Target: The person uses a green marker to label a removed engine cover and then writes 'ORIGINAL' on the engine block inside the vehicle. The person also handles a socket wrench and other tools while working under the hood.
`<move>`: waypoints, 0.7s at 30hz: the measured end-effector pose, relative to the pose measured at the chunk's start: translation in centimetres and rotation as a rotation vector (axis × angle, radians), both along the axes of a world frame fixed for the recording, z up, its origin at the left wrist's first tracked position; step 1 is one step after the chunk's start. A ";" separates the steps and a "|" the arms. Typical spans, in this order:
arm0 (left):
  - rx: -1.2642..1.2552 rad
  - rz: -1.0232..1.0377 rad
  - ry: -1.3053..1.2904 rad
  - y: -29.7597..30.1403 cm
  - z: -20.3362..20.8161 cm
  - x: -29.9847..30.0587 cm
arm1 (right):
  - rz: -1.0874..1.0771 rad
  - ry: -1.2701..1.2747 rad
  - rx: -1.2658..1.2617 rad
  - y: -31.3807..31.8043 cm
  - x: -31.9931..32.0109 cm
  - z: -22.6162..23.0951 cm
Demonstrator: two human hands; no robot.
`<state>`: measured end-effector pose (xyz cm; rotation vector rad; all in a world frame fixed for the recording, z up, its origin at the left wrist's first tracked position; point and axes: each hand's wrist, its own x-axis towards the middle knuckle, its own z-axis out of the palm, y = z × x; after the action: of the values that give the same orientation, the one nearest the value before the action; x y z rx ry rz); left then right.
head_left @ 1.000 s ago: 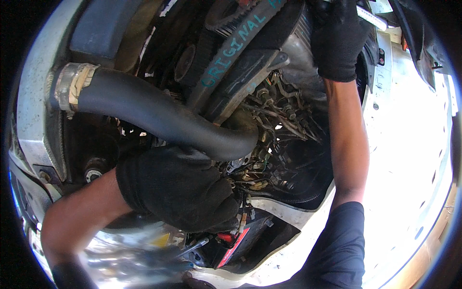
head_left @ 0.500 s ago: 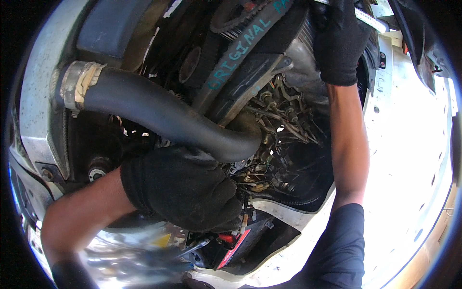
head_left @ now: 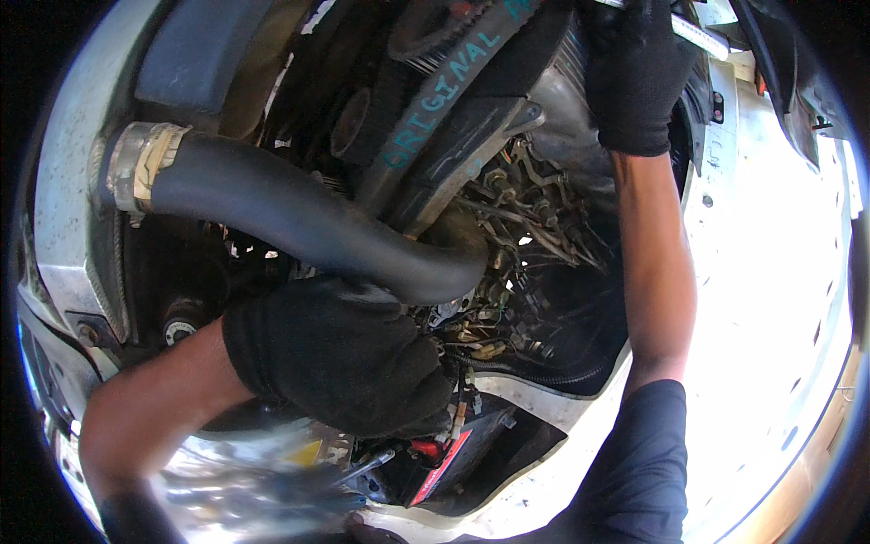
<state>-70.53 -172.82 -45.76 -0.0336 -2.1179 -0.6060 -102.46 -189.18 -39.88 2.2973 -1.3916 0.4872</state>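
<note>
My left hand [head_left: 344, 354], in a black glove, is in the engine bay just below a thick black hose [head_left: 272, 208]. Its fingers curl down at the right, and whatever they grip is hidden beneath the glove. My right hand [head_left: 639, 86], also black-gloved, reaches to the top right of the view. It is closed around a slim white rod [head_left: 698, 36], which shows on both sides of the glove. A metal clamp [head_left: 140, 168] rings the hose's left end. The hose's other end bends down beside several wires and connectors [head_left: 489, 331].
A dark bar with green lettering [head_left: 444, 100] slants across the top by a radiator fan shroud [head_left: 358, 122]. A battery [head_left: 449, 462] with a red terminal cover sits low in the middle. White body panels [head_left: 770, 299] border the right, and a metal frame [head_left: 77, 208] the left.
Both hands keep their places and grips. The whole view has shifted very slightly; nothing else has visibly moved.
</note>
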 end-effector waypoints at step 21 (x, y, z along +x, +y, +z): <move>-0.015 -0.009 -0.036 -0.3 0.3 0.4 | 0.037 0.102 -0.069 -0.2 1.6 0.7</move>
<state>-70.16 -173.08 -45.51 -0.0413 -2.1579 -0.5998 -100.87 -189.38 -39.22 2.2630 -1.2666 0.4172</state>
